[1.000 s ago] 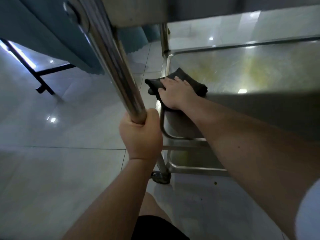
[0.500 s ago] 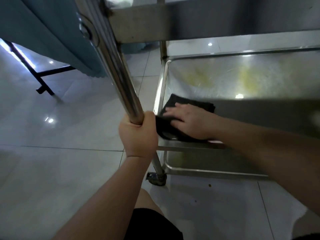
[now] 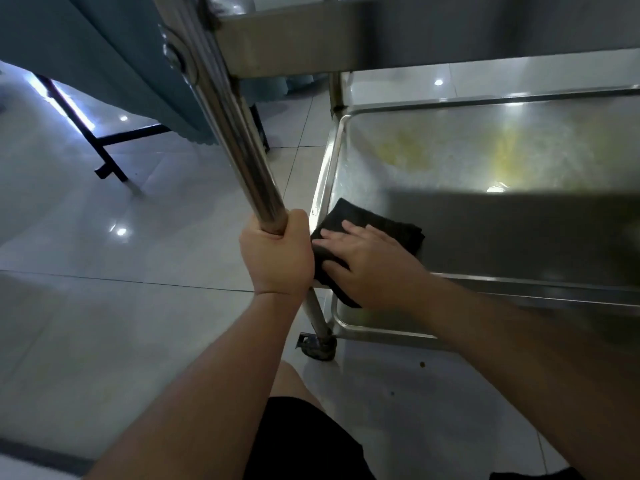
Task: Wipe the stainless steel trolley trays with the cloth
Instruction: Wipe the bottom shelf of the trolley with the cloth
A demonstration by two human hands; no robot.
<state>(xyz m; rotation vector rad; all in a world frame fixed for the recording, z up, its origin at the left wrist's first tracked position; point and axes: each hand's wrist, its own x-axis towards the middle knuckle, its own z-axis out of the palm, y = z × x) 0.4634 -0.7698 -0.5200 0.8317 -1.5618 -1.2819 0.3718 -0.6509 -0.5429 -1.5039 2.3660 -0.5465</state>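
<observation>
A stainless steel trolley stands in front of me. Its middle tray (image 3: 485, 140) shows yellowish smears toward the back. A dark folded cloth (image 3: 377, 223) lies in that tray's near left corner, and my right hand (image 3: 370, 265) presses flat on it with straight fingers. My left hand (image 3: 277, 254) grips the trolley's shiny upright post (image 3: 235, 133) just left of the tray's corner. The upper tray (image 3: 415, 32) overhangs at the top, and a lower tray (image 3: 363, 323) shows beneath.
A caster wheel (image 3: 318, 344) sits under the post on the glossy tiled floor (image 3: 121, 306). At the back left stands a black metal frame (image 3: 104, 147) draped with blue-grey cloth (image 3: 104, 46). My knee in black shorts (image 3: 294, 427) is below.
My right hand has slid the cloth from the tray's far left toward the near left corner over the second. My left hand has kept its grip on the post.
</observation>
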